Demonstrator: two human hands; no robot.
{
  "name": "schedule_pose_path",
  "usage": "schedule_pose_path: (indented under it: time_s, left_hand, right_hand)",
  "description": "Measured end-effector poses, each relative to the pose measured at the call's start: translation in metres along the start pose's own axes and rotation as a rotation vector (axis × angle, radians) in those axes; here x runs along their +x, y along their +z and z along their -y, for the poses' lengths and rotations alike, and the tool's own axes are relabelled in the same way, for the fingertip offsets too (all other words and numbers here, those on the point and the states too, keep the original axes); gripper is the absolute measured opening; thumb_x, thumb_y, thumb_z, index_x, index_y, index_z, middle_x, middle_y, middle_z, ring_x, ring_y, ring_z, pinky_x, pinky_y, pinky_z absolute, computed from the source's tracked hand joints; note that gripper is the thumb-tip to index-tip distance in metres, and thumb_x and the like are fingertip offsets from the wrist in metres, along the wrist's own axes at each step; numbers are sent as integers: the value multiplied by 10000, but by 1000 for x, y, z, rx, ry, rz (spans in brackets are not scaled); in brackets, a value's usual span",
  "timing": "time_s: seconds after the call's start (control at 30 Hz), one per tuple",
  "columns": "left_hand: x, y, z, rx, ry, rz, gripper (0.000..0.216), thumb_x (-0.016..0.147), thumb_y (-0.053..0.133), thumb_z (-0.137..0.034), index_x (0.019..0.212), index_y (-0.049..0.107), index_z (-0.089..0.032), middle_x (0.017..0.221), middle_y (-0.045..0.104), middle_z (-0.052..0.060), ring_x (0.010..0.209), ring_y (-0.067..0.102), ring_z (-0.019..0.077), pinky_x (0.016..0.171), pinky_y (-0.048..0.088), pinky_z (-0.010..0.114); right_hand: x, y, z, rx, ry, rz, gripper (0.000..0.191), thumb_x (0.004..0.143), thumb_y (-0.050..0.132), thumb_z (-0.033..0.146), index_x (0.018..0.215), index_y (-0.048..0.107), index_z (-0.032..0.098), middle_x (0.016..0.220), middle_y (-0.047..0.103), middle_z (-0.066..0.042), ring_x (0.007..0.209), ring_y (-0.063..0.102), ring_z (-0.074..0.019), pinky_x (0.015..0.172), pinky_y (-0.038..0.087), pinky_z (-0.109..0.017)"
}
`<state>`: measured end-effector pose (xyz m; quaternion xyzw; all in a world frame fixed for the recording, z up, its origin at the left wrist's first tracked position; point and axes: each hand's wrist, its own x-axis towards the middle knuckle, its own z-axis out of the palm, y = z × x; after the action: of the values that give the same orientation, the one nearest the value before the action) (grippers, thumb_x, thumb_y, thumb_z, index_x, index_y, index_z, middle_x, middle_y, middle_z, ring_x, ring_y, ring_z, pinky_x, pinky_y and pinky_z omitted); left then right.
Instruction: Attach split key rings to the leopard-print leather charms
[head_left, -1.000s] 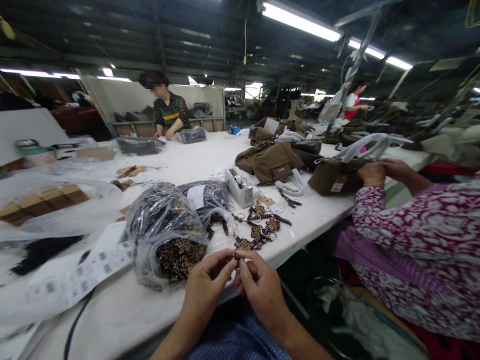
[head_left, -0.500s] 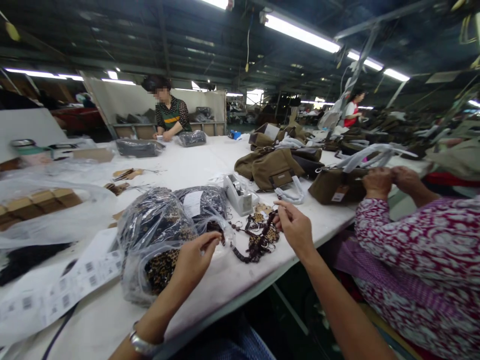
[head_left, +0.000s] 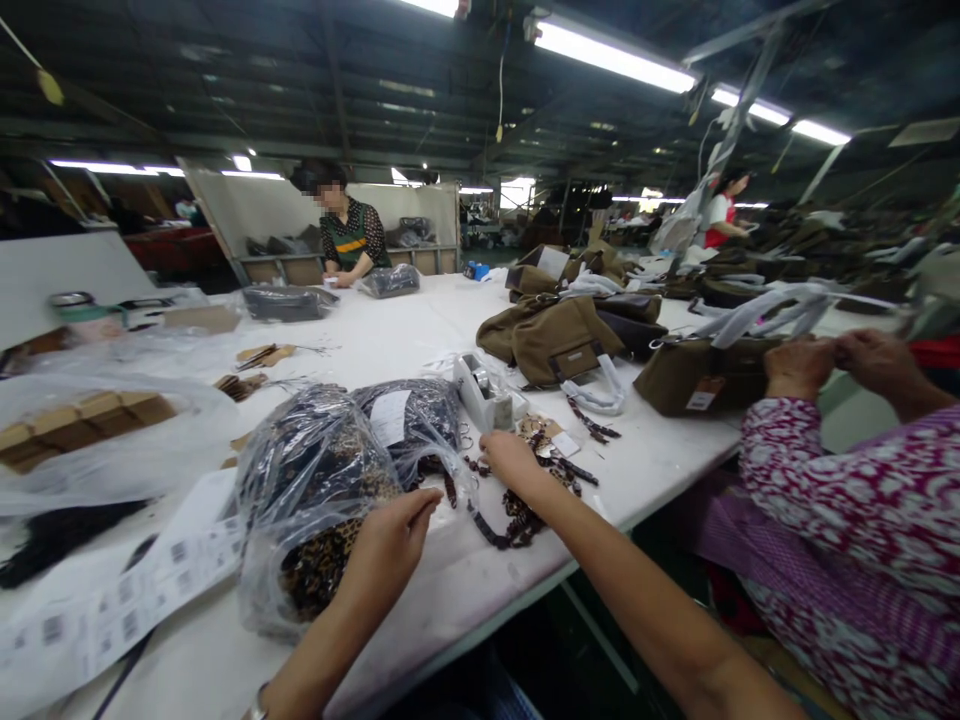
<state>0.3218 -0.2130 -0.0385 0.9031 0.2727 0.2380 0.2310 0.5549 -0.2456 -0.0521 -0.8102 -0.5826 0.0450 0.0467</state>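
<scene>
My left hand (head_left: pixel 397 545) is closed in a pinch at the right side of a clear plastic bag (head_left: pixel 315 440) of leopard-print goods. What its fingertips hold, if anything, is too small to make out. My right hand (head_left: pixel 517 468) reaches across the table with its fingers bent together. A few metal rings (head_left: pixel 466 440) lie just left of those fingers, and anything inside them is hidden. Below the right wrist is a tangle of dark brown and leopard-print straps (head_left: pixel 517 525). Another dark strap (head_left: pixel 592 420) lies farther right.
A tape dispenser (head_left: pixel 484 395) stands behind my right hand. Olive-brown handbags (head_left: pixel 559 340) are piled beyond it. At right, a co-worker's hands (head_left: pixel 806 365) work by another bag (head_left: pixel 697 370). Printed label sheets (head_left: pixel 135 580) and bagged cardboard pieces (head_left: pixel 82 430) cover the left side.
My right hand has moved left from above the strap pile to near the rings, and the straps have shifted, one now lying by the handbag handle. My left hand has barely moved.
</scene>
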Motion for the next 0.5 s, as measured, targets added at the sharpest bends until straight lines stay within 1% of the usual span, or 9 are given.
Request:
schedule_pose_path:
  time_s: [0.07, 0.13, 0.17, 0.23, 0.33, 0.4, 0.5]
  left_hand:
    - [8, 2, 0, 104, 32, 30, 316, 899, 466, -90, 1094, 686, -208, 1117, 739, 54, 1012, 695, 212, 903, 525, 307]
    - [21, 8, -2, 213, 76, 89, 419, 860, 422, 11, 1125, 670, -198, 1189, 704, 79, 1060, 672, 221, 933, 518, 334]
    - [28, 11, -3, 254, 99, 118, 442, 847, 407, 35, 1131, 666, -185, 1204, 692, 100, 1071, 665, 231, 938, 518, 355]
    - [42, 20, -3, 294, 151, 163, 426, 847, 411, 41, 1120, 669, -160, 1198, 687, 132, 1088, 652, 250, 951, 516, 389]
    - [55, 29, -2, 286, 252, 221, 369, 858, 468, 10, 1084, 688, -181, 1220, 678, 111, 1151, 616, 237, 1004, 489, 374]
    - [57, 31, 0, 288, 314, 248, 339, 861, 493, -7, 1057, 699, -192, 1257, 658, 102, 1194, 586, 236, 1023, 475, 366]
    - [52, 26, 2, 308, 357, 256, 285, 867, 510, -38, 1010, 707, -186, 1199, 678, 118, 1137, 611, 267, 936, 526, 391]
  right_hand:
    - [4, 2, 1, -25, -8, 27, 214, 946, 590, 300, 1061, 647, 128, 1073, 675, -74, 976, 651, -206, 871, 528, -414]
    - [5, 2, 3, -53, -14, 38, 218, 947, 592, 297, 1080, 637, 130, 1080, 666, -74, 970, 652, -205, 860, 541, -412]
    - [4, 2, 4, -67, -16, 37, 220, 947, 592, 292, 1091, 632, 131, 1087, 662, -76, 970, 651, -205, 855, 545, -410]
    - [1, 2, 7, -96, -17, 21, 230, 950, 587, 284, 1120, 618, 133, 1110, 651, -79, 982, 647, -209, 852, 549, -410]
    - [-4, 2, 10, -127, -26, -5, 238, 954, 579, 280, 1147, 605, 143, 1126, 642, -76, 989, 642, -210, 845, 553, -411]
    - [-6, 3, 11, -133, -38, -14, 238, 954, 579, 281, 1150, 604, 148, 1132, 639, -75, 991, 640, -210, 847, 552, -412]
    - [-6, 4, 12, -128, -41, -20, 243, 950, 586, 288, 1148, 607, 147, 1148, 634, -79, 1006, 635, -214, 862, 546, -419]
